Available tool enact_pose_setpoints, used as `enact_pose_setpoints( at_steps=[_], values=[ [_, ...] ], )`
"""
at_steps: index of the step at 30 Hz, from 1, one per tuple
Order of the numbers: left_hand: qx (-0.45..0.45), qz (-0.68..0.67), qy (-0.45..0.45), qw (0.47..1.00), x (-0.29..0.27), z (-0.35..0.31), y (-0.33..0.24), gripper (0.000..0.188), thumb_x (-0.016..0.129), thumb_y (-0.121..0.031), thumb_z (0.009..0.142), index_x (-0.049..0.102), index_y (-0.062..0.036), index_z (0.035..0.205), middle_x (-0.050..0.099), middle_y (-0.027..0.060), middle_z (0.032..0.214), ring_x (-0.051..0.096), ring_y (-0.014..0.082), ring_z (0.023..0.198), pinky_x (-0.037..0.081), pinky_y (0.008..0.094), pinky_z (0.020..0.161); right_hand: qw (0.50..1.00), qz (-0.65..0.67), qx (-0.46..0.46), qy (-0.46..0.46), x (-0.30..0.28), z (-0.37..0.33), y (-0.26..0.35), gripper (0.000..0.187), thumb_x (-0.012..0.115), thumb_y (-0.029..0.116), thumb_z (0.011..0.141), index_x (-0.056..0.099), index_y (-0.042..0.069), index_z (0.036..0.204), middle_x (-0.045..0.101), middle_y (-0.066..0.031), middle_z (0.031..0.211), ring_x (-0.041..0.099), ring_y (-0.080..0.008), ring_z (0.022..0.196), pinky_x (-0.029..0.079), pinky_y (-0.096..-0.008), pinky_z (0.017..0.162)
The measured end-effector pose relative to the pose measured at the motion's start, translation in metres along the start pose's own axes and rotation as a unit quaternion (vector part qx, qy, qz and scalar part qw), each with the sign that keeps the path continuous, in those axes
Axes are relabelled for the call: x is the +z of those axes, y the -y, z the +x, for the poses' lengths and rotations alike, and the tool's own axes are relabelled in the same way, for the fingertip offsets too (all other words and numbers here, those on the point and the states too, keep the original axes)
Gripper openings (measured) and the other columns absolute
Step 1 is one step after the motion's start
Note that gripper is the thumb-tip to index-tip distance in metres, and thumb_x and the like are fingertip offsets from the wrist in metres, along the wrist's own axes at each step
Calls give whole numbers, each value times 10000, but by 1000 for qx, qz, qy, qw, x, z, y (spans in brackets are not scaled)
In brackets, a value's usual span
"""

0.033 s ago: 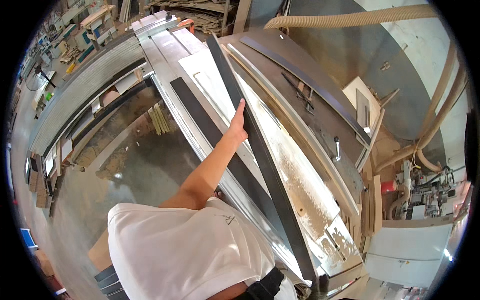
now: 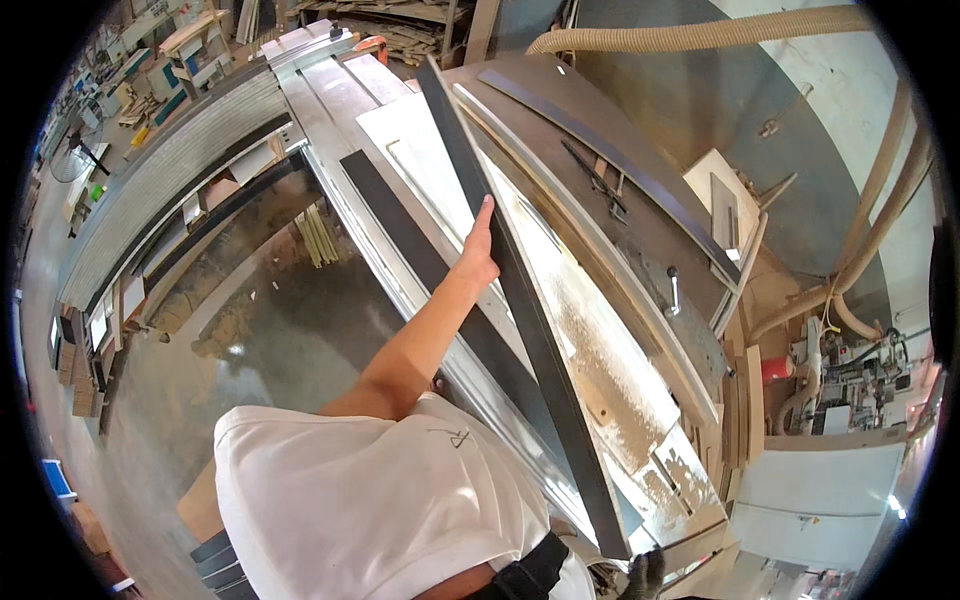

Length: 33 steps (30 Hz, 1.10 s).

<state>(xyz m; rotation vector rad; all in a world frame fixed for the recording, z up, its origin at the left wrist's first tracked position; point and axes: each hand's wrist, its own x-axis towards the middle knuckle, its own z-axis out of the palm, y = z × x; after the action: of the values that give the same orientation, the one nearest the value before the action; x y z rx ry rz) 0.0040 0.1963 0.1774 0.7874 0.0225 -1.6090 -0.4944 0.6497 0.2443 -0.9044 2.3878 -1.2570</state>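
Note:
A long dark board (image 2: 530,310) stretches diagonally across the pale, dust-covered saw table (image 2: 610,400). My bare left hand (image 2: 480,250) grips its near edge around the middle, one digit stretched along it and the others partly hidden. At the lower edge, my right hand (image 2: 646,574) wears a dark glove and sits just beside the board's near end. The glove is small and cut off, so its finger pose is unclear. Another black strip (image 2: 395,215) lies to the left, running beneath my left forearm.
A metal rail (image 2: 345,205) edges the sliding table on the left. To the right run a long fence (image 2: 600,265), a crank handle (image 2: 673,290) and a dark panel strip (image 2: 610,165). A ribbed hose (image 2: 700,38) crosses the top. Sheet offcuts (image 2: 400,35) are stacked behind.
The board has shifted slightly, its near end moving a little left. My gloved right hand shows more and sits farther from that end. My left hand stays on the board.

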Motion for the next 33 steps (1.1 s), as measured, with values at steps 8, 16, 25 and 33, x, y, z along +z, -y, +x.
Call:
enact_pose_setpoints(
  at_steps=[8, 16, 25, 33],
  values=[
    [14, 46, 84, 995, 10, -155, 84, 633, 672, -589, 911, 634, -101, 1312, 642, 84, 1306, 594, 264, 1153, 463, 425, 996, 926, 60, -148, 341, 120, -37, 135, 457, 715, 214, 910, 609, -39, 1276, 662, -91, 1170, 618, -192, 1057, 484, -328, 961],
    [93, 82, 79, 989, -42, -256, 119, 316, 693, -389, 964, 655, -76, 967, 662, 15, 852, 647, 156, 722, 533, 322, 689, 912, -47, -286, 292, 241, -133, 176, 419, 730, 410, 886, 601, 12, 855, 615, -217, 784, 604, -416, 723, 468, -475, 683],
    [270, 174, -13, 947, -81, -286, 96, 372, 729, -380, 946, 701, -28, 830, 640, -18, 739, 547, 66, 624, 439, 267, 566, 895, -9, -356, 267, 241, -198, 162, 369, 749, 309, 886, 576, -14, 836, 561, -190, 720, 556, -346, 646, 457, -444, 637],
    [263, 210, -61, 940, -95, -281, 47, 385, 717, -355, 946, 718, 15, 839, 639, -5, 704, 522, 63, 610, 431, 294, 550, 856, 160, -168, 461, 276, -225, 192, 304, 728, 306, 947, 611, 29, 901, 550, -3, 617, 514, -96, 482, 416, -271, 448]
  ],
)
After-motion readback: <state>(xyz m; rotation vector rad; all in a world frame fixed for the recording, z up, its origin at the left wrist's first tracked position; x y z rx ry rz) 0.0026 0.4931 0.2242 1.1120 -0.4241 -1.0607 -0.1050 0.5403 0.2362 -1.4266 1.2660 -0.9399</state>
